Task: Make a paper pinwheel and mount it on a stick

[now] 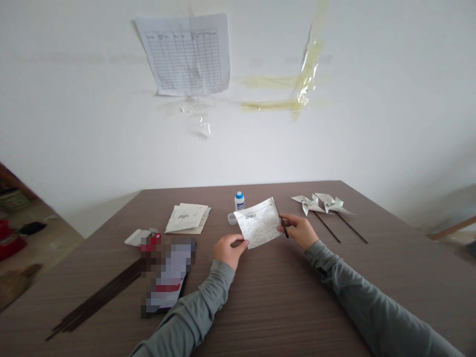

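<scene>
A square sheet of printed white paper [257,230] is raised a little off the table, tilted toward me. Its lower left corner is pinched between the thumb and fingers of my left hand [228,251]. At the sheet's right edge, my right hand [300,231] grips a slim dark pencil-like stick [284,229]. The stick lies along that edge, and its exact kind is hard to make out. Right behind the sheet stand a white bottle with a blue cap [240,200] and a small clear round cap [232,218], partly covered by the paper.
Two paper pinwheels [311,204] on dark sticks lie at the right. More printed sheets [186,218] are stacked at the left, near an open red-and-white box [148,240]. A blurred-out phone [169,277] and a bundle of dark sticks [100,295] lie on the brown table [282,307].
</scene>
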The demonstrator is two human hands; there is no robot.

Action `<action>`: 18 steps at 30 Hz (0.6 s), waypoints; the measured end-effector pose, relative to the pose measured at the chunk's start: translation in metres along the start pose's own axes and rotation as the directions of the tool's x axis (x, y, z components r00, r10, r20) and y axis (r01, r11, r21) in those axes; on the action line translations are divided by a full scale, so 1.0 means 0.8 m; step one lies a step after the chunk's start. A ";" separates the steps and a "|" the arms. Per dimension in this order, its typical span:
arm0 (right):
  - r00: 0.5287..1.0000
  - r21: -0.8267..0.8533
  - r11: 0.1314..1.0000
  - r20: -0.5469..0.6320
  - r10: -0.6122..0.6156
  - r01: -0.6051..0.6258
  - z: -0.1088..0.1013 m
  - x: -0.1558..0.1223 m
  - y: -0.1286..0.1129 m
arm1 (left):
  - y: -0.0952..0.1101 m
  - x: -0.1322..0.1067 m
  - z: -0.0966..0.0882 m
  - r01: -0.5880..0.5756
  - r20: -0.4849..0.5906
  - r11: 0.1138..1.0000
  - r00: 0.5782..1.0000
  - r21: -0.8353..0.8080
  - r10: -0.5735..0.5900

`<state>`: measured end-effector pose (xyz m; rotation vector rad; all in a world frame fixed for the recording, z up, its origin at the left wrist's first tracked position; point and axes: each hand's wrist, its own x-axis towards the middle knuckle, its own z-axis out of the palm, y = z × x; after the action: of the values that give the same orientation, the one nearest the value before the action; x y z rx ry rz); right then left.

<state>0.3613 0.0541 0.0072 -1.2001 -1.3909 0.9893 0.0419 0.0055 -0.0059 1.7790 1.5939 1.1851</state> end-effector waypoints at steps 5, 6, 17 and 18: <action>1.000 -0.007 1.000 -0.022 0.001 -0.001 0.001 -0.006 -0.014 | 0.024 -0.003 -0.008 0.157 0.037 0.974 0.987 -0.160 -0.153; 0.999 -0.030 1.000 -0.044 -0.006 0.005 0.002 -0.007 -0.016 | 0.030 -0.002 -0.010 0.179 0.044 0.966 0.984 -0.188 -0.174; 0.985 -0.164 0.980 -0.152 0.083 -0.108 0.003 -0.050 -0.014 | 0.024 0.000 -0.002 0.378 0.181 0.694 0.922 -0.612 -0.342; 0.991 -0.153 0.982 -0.093 0.099 -0.113 0.007 -0.059 -0.015 | 0.021 -0.001 0.000 0.388 0.194 0.658 0.916 -0.645 -0.351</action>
<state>0.3535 0.0057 0.0095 -1.4305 -1.3699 0.9036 0.0510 0.0013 0.0075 0.9442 1.1803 1.2721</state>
